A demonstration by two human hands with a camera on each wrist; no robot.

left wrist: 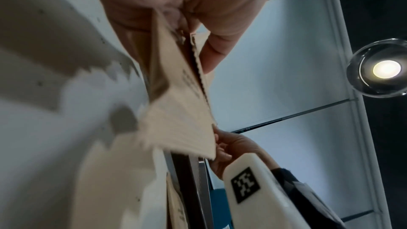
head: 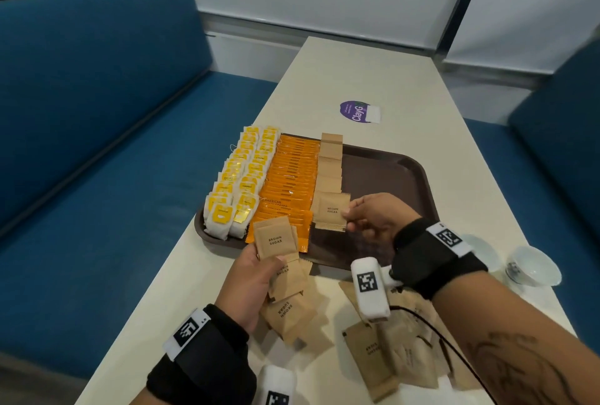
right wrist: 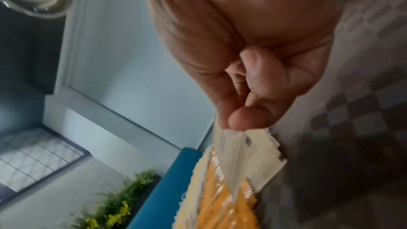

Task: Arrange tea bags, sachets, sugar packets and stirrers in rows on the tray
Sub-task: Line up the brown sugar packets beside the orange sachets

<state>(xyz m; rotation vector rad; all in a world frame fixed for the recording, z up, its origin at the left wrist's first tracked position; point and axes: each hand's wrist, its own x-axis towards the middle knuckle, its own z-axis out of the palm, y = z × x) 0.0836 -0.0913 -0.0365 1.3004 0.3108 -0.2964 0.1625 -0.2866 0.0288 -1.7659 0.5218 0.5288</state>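
tray: brown tray (head: 412, 167) sits mid-desk, its left edge near the left edge of the desk (head: 373, 73)
rows: two rows of yellow tea bags (head: 238, 182) along the tray's left edge, orange sachets (head: 289, 183) beside them, then a row of brown sugar packets (head: 330, 164); the far ends of the rows overhang the tray's far rim
open room: the right part of the tray floor is bare up to the right rim
right hand: right hand (head: 373, 219) over the tray's near part, grip clamped by thumb and fingers on one sugar packet (head: 332, 211) at the near end of the sugar row
left hand: left hand (head: 251, 281) at the tray's near edge, grip clamped on a small stack of sugar packets (head: 274, 240), held up over the near rim
loose packets: loose sugar packets (head: 394, 349) scattered on the desk between the tray's near edge and the desk's near edge
other: white cup (head: 532, 266) by the desk's right edge; purple sticker (head: 355, 112) beyond the tray
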